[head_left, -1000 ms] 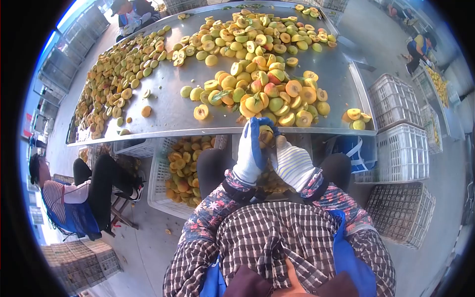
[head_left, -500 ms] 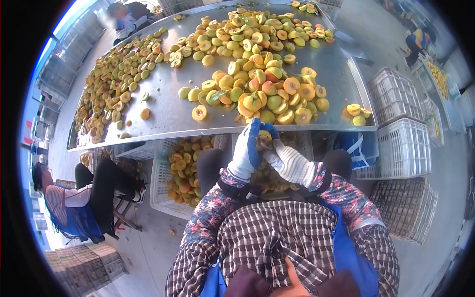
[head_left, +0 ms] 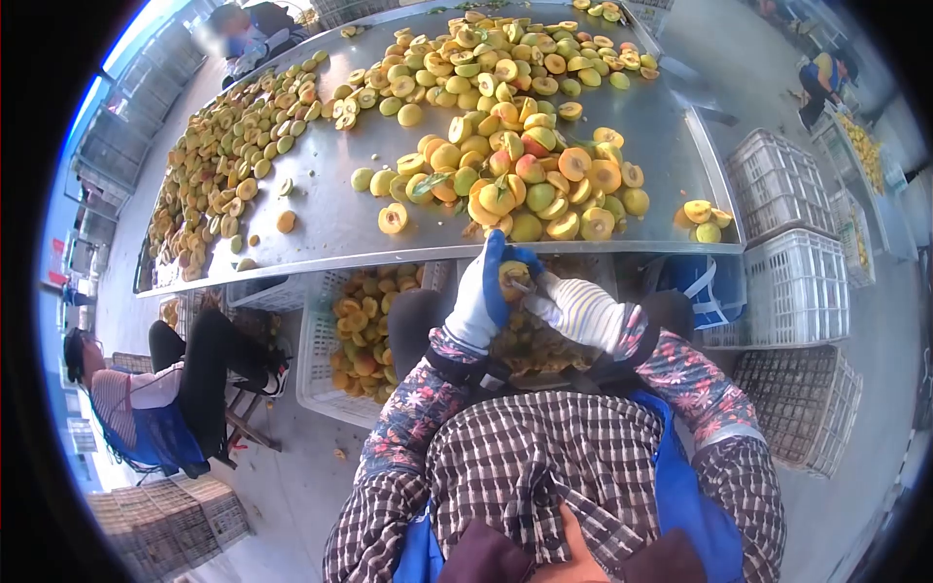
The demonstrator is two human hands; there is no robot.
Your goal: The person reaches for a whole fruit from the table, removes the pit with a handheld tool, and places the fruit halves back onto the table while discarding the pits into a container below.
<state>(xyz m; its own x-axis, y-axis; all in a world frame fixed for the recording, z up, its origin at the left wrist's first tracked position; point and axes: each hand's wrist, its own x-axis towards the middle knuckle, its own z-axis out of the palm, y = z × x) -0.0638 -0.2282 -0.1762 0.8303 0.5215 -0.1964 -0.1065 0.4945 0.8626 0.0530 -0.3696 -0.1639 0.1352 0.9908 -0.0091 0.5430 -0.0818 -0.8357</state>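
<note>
My left hand (head_left: 480, 299), in a white glove with blue-coated fingers, is closed around a cut peach half (head_left: 510, 276) just below the table's front edge. My right hand (head_left: 580, 311), in a striped white glove, is closed on a small metal tool (head_left: 523, 287) whose tip meets the cut face of the fruit. The tool's handle is hidden in the glove. Beyond my hands, a heap of halved peaches (head_left: 530, 170) lies on the metal table (head_left: 321, 219). Beneath my hands is a crate holding fruit pieces (head_left: 530, 345).
More halves (head_left: 233, 165) are spread along the table's left side. A white crate (head_left: 313, 374) of peaches stands left of my knee. Stacked crates (head_left: 792, 282) and a blue bag (head_left: 714, 296) are at the right. A seated person (head_left: 146, 398) is at the left.
My right hand has shifted slightly right and down, and the peach half's cut face and the metal tool now show more plainly. My left hand stays nearly in place.
</note>
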